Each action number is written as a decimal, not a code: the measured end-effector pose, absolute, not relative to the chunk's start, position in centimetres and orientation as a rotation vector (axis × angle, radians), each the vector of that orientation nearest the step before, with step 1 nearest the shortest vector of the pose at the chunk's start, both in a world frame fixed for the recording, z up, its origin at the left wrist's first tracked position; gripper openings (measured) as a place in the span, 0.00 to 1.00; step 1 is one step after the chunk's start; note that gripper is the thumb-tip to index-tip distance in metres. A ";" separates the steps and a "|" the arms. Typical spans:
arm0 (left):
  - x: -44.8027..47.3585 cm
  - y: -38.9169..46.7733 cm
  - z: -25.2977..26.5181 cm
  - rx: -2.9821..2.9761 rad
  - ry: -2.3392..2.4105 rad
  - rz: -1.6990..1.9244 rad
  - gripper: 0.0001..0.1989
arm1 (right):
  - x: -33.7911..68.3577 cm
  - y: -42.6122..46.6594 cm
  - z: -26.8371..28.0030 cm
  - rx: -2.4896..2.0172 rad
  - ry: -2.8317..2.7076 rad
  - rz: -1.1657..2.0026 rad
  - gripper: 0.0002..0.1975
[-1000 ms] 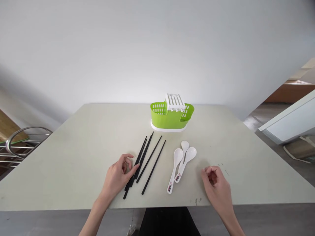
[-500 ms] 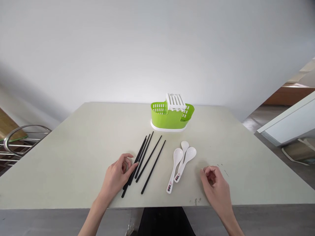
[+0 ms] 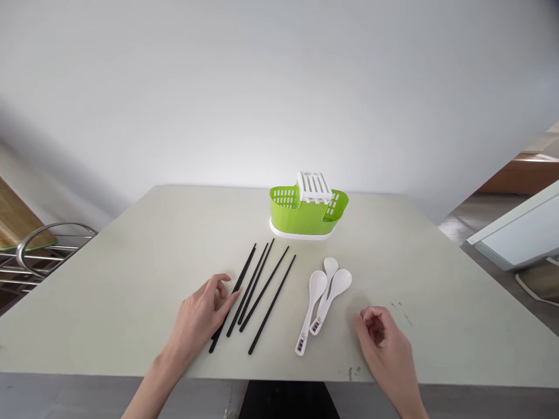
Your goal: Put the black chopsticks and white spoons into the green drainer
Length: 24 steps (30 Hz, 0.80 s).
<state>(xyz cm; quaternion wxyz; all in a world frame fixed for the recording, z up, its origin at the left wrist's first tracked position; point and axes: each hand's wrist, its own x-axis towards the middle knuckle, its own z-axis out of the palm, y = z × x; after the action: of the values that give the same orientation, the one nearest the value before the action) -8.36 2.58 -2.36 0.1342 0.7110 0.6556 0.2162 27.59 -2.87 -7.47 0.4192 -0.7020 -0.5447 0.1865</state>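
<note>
Black chopsticks (image 3: 264, 289), head view: on the worktop (image 3: 183, 244), near-left of the green basket (image 3: 301, 220), long axes slanting towards it; left hand (image 3: 197, 315) nearer, beside the leftmost, thumb and forefinger parted, no grip evident; right hand (image 3: 388, 344) near-right of the basket, curled nearly closed, apparently empty.
</note>
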 end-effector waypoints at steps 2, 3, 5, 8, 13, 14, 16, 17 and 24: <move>-8.5 2.6 -2.2 2.073 1.960 0.618 0.20 | 27.7 -2.9 -7.6 -1.769 -1.390 0.456 0.18; -8.6 2.7 -2.1 2.076 1.987 0.608 0.20 | 27.7 -2.9 -7.7 -1.769 -1.406 0.455 0.18; -8.6 3.0 -1.9 2.077 2.027 0.575 0.21 | 27.8 -2.9 -7.8 -1.770 -1.434 0.457 0.18; -8.5 3.7 -1.5 2.079 2.054 0.514 0.20 | 27.7 -3.0 -7.8 -1.776 -1.451 0.444 0.17; -8.1 4.5 -1.0 2.133 2.045 0.401 0.22 | 27.6 -3.1 -7.7 -1.777 -1.439 0.444 0.17; -7.9 4.6 -0.9 2.143 2.042 0.375 0.22 | 27.6 -3.1 -7.7 -1.779 -1.436 0.445 0.17; -7.8 4.7 -0.5 2.149 2.035 0.305 0.21 | 27.6 -3.1 -7.6 -1.784 -1.433 0.437 0.17; -7.7 4.8 -0.3 2.149 2.030 0.264 0.20 | 27.6 -3.1 -7.6 -1.785 -1.433 0.432 0.16; -8.8 5.1 1.7 2.239 2.098 -0.006 0.13 | 27.4 -3.0 -7.1 -1.754 -1.449 0.458 0.18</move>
<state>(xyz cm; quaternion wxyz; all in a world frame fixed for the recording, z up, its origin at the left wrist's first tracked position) -8.82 5.09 1.66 0.0367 0.7293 0.6832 -0.0021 27.35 -3.01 -7.13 0.3988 -0.6931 -0.5726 0.1811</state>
